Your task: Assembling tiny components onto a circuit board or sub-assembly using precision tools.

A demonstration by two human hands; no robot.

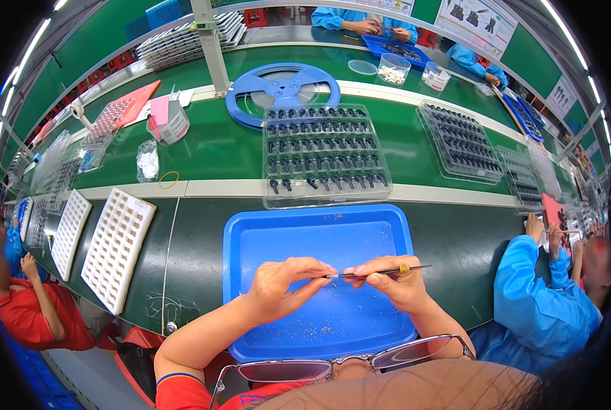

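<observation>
Above a blue plastic tray (278, 236), my two hands meet almost tip to tip. In my right hand (397, 281) is a slim dark pen-like tool (420, 266) with a yellow band round it; its pointed end reaches toward my left fingertips. My left hand (281, 287) is pinched, and what it holds is too small and covered to name. Pale crumbs lie scattered on the tray's floor. Just beyond stands a clear blister tray (278, 199) with rows of small black parts (312, 162); its front row has a gap.
A blue reel (247, 82) lies behind the blister tray. More blister trays (459, 140) stand to the right, near a co-worker in a blue sleeve (531, 273). White slotted foam trays (117, 249) lie left. Farther back are plastic tubs (393, 70) and a metal post (211, 51).
</observation>
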